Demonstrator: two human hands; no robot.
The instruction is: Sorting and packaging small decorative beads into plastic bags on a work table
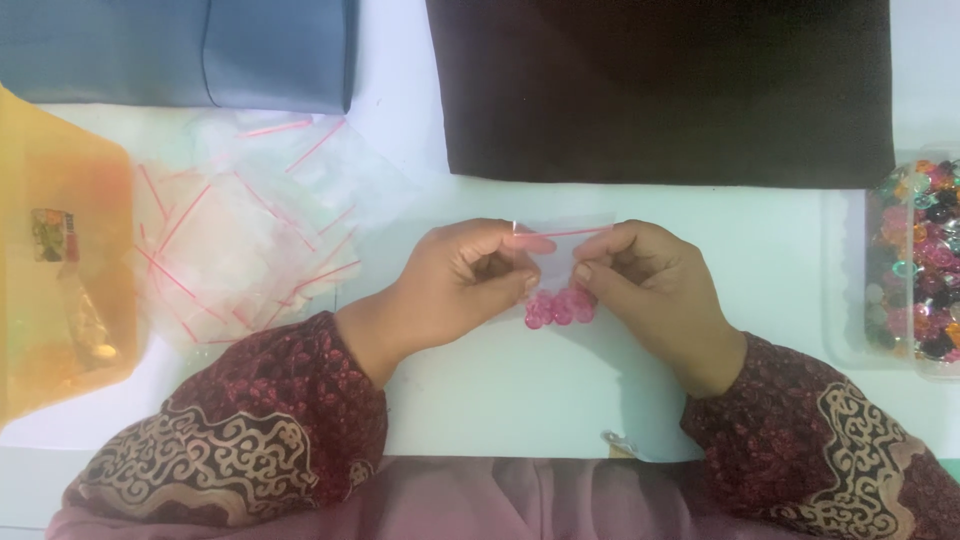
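Together, left hand (455, 275) and right hand (645, 280) pinch the top of a small clear bag (560, 265) holding pink beads (560, 308), apparently sealing it; empty bags (240, 240) lie left of it.

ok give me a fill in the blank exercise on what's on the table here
1. Both hands, left hand and right hand, hold a small zip bag containing ____ beads.
2. The pile of empty zip bags lies to the person's ____.
3. The clear box of mixed beads sits at the ____ edge.

Missing words: pink; left; right
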